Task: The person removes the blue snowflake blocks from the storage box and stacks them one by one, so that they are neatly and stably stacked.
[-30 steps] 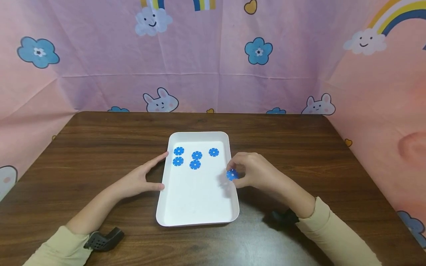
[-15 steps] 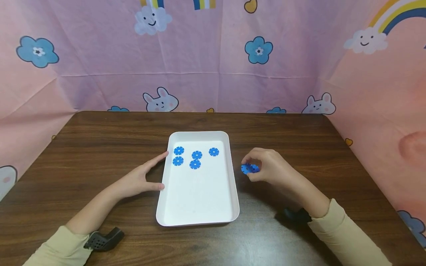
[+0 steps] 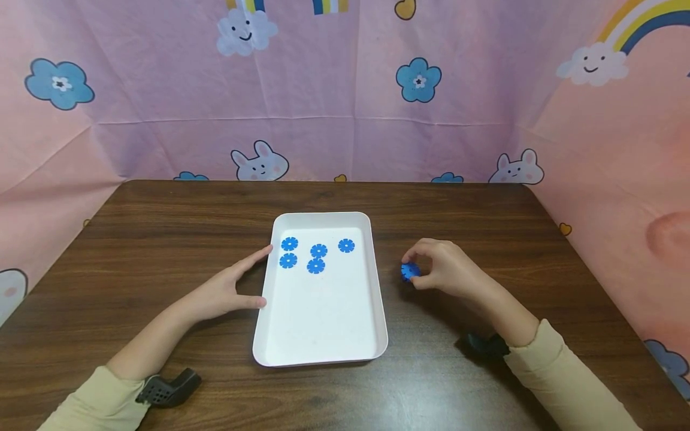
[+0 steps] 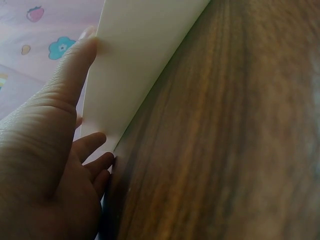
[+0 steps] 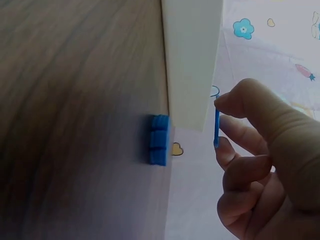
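Observation:
My right hand (image 3: 450, 266) pinches a blue snowflake disc (image 3: 409, 272) between thumb and fingers, right of the white tray. In the right wrist view the held disc (image 5: 217, 122) is seen edge-on, apart from a short stack of blue discs (image 5: 159, 140) on the table. The head view hides that stack behind hand and disc. My left hand (image 3: 221, 291) touches the left wall of the white tray (image 3: 318, 323) with thumb and fingertip spread. The left wrist view shows its fingers (image 4: 90, 145) against the tray's side. Several blue discs (image 3: 316, 266) lie flat in the tray's far half.
The dark wooden table (image 3: 188, 221) carries the tray near its middle. A patterned cloth (image 3: 334, 90) hangs behind and at the sides. Black wrist devices (image 3: 168, 388) sit at both cuffs.
My right hand has moved right, from over the tray's right edge to above the disc stack, still pinching the disc. My left hand, the tray and its discs have stayed put.

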Motion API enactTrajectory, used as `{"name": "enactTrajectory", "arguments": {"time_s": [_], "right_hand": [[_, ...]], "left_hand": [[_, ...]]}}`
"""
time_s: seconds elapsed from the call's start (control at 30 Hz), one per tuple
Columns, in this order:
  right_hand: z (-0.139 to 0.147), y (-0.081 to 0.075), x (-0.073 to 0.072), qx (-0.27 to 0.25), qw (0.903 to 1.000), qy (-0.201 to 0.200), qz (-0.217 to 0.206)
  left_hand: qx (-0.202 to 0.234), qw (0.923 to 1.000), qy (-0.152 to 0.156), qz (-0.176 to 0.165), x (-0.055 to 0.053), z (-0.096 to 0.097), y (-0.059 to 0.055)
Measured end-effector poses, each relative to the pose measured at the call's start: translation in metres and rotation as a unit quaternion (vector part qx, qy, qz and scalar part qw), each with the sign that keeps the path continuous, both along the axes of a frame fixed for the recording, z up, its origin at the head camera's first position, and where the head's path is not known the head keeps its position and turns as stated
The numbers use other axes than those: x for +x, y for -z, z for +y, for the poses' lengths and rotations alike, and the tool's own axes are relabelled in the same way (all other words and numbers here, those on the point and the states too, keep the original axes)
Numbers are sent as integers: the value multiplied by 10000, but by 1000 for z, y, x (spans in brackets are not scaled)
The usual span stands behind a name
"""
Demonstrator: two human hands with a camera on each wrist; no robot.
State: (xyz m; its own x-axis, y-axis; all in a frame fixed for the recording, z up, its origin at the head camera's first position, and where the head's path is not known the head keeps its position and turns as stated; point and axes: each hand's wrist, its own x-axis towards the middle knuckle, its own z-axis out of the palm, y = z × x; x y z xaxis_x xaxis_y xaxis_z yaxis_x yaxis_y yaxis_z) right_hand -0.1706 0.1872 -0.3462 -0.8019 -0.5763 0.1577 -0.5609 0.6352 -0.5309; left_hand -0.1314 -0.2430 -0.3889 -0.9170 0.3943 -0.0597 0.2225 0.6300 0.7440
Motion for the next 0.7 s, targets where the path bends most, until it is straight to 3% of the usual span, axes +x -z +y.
{"name": "enactTrajectory", "arguments": {"time_s": [0.7], "right_hand": [[10, 16, -14, 78, 9999, -113, 4]], "left_hand": [[26, 10000, -2, -44, 0, 0, 0]]}}
